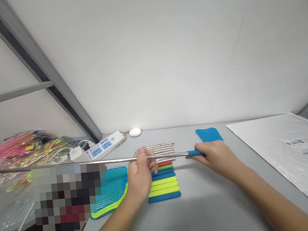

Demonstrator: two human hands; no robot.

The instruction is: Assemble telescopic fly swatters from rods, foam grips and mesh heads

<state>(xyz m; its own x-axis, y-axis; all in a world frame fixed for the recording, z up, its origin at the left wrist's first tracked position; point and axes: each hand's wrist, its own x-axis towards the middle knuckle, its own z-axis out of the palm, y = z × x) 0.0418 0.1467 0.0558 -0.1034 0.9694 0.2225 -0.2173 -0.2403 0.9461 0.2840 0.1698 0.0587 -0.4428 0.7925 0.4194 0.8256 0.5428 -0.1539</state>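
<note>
- Grey desk (211, 204) stretched beneath left hand (141, 175) and right hand (214, 156).
- Left hand clutched a rod (171, 155); right clasped its blue handle (192, 153).
- Coloured grips (164, 185) lay beside the left hand.

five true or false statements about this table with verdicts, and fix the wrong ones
1. The left hand holds a metal rod. True.
2. The right hand holds a yellow grip. False: it holds a blue grip.
3. The power strip lies left of the white oval device. True.
4. The flat blue piece lies on the white package. False: it lies on the table.
5. The row of coloured pieces includes red and green. True.
</note>
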